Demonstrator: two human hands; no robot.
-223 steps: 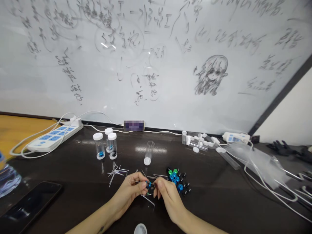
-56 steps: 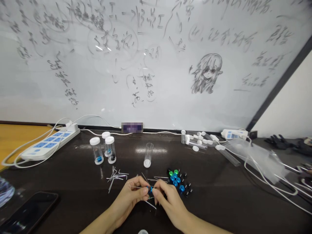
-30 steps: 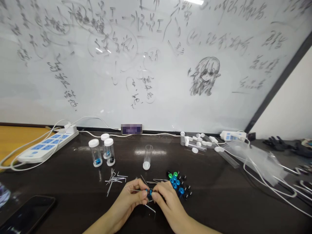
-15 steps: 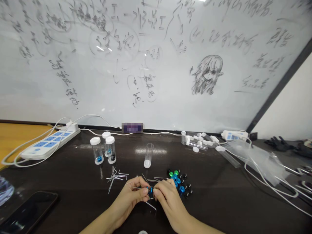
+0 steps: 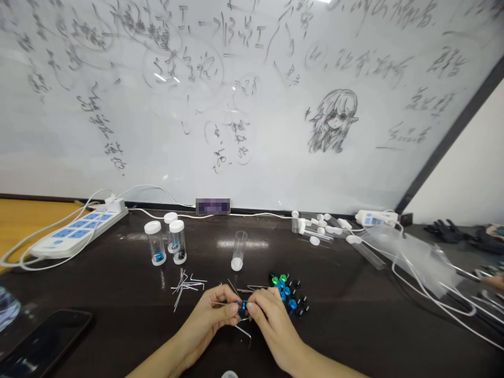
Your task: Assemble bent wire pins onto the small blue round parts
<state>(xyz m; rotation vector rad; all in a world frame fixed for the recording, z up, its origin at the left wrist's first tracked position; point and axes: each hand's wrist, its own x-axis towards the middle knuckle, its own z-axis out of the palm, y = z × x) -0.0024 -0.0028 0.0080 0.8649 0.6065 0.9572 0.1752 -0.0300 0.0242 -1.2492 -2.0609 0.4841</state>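
My left hand [image 5: 212, 317] is closed in a pinch, with a thin metal hex key [image 5: 218, 303] sticking out past its fingers. Close against it, my right hand [image 5: 271, 317] pinches a small blue metal part [image 5: 243, 305] that shows between the fingertips of both hands. The fingers cover much of this part. Beside the right hand lies a cluster of blue parts [image 5: 292, 304], green parts [image 5: 283, 277] and black screws [image 5: 301, 311]. Another bent hex key [image 5: 244, 333] is seen just below the fingertips. Several L-shaped hex keys [image 5: 185, 286] lie loosely piled to the left.
Capped clear tubes [image 5: 155, 244] and an upright clear tube [image 5: 239, 252] stand behind my hands. A phone [image 5: 47, 341] and a power strip [image 5: 82, 228] lie left. Tubes with white caps [image 5: 315, 240], plastic bags [image 5: 417, 260] and cables are right. Part of another person's hand [image 5: 496, 282] appears there.
My hands keep nearly the same pinch around the blue part. The view has shifted slightly, and what looks like another person's hand has come in at the right edge.
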